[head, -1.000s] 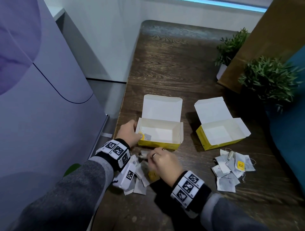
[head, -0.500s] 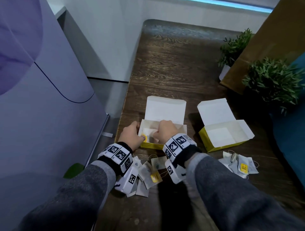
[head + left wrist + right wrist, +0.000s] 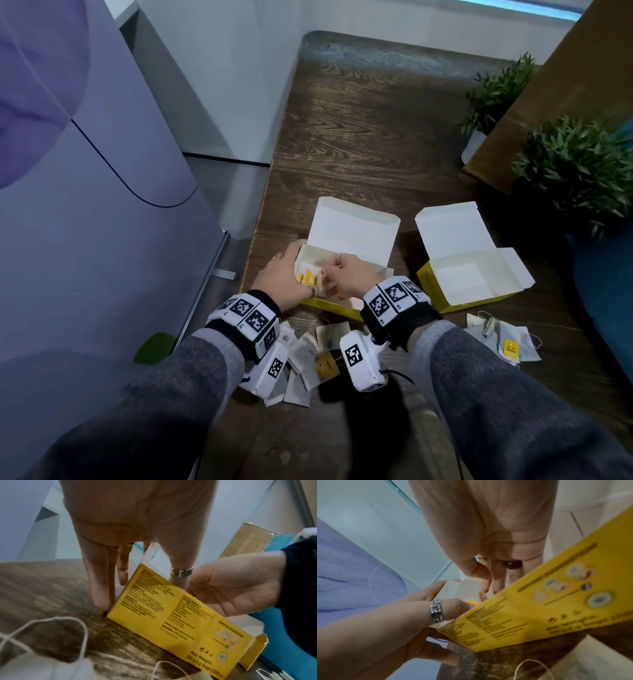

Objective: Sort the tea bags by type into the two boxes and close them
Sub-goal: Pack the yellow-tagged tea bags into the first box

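The left yellow box point(image 3: 373, 274) point(image 3: 171, 615) stands with its white lid up near the table's left edge. My left hand point(image 3: 286, 274) point(image 3: 109, 591) grips its left end, thumb on the near wall beside yellow tags point(image 3: 308, 277). My right hand point(image 3: 334, 275) point(image 3: 488, 586) reaches inside that box, thumb and forefinger pinching a tea bag point(image 3: 481, 595) by its string. The right yellow box point(image 3: 455, 274) lies with its lid up, nothing visible inside. One loose pile of tea bags point(image 3: 308, 353) sits under my wrists, another pile point(image 3: 503, 339) lies right.
Two potted plants point(image 3: 579, 171) and a brown cardboard panel point(image 3: 575, 85) stand at the right. A purple-grey cabinet point(image 3: 85, 205) rises left of the wooden table point(image 3: 359, 137), with a gap between them. A teal surface point(image 3: 606, 291) borders the right.
My right hand left the near pile and moved forward into the left box, then shifted toward its left end. My left hand stayed on the box's left end.
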Available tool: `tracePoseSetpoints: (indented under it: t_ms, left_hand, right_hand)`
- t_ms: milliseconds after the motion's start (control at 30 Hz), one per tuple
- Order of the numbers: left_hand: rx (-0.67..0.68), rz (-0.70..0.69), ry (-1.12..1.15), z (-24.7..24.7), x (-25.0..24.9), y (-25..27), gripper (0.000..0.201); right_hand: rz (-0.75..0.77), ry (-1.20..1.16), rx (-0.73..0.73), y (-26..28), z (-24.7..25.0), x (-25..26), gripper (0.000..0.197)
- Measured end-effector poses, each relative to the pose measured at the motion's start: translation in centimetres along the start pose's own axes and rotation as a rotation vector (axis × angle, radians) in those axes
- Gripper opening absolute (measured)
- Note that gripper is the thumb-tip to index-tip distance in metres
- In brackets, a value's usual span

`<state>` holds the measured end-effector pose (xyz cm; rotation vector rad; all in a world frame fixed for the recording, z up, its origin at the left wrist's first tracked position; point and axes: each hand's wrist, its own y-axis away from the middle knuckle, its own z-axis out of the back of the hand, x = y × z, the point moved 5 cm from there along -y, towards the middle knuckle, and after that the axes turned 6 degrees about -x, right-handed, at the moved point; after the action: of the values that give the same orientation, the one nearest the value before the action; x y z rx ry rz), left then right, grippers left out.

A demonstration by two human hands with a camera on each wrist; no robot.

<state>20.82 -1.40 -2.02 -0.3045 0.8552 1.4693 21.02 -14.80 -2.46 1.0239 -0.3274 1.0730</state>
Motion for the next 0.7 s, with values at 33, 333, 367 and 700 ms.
tracePoseSetpoints:
  t_ms: [33, 333, 367, 700]
  left_hand:
    - [0.008, 0.0, -0.028, 0.0, -0.2, -0.1, 0.079]
    - [-0.017, 0.074, -0.096, -1.0, -0.7, -0.7, 0.071]
    - [-0.034, 0.084, -0.105, -0.9, -0.5, -0.8, 0.063]
    - [-0.089, 0.101, -0.144, -0.5, 0.1, -0.9, 0.045]
  right_hand:
    - [-0.022, -0.051, 0.028, 0.1, 0.0, -0.3, 0.023]
    - [-0.024, -0.3, 0.18, 2.1, 0.9, -1.5, 0.024]
    - [0.004, -0.277, 0.164, 2.3, 1.3, -1.4, 0.027]
    - [0.463, 0.51, 0.144, 9.1, 0.4, -3.1, 0.016]
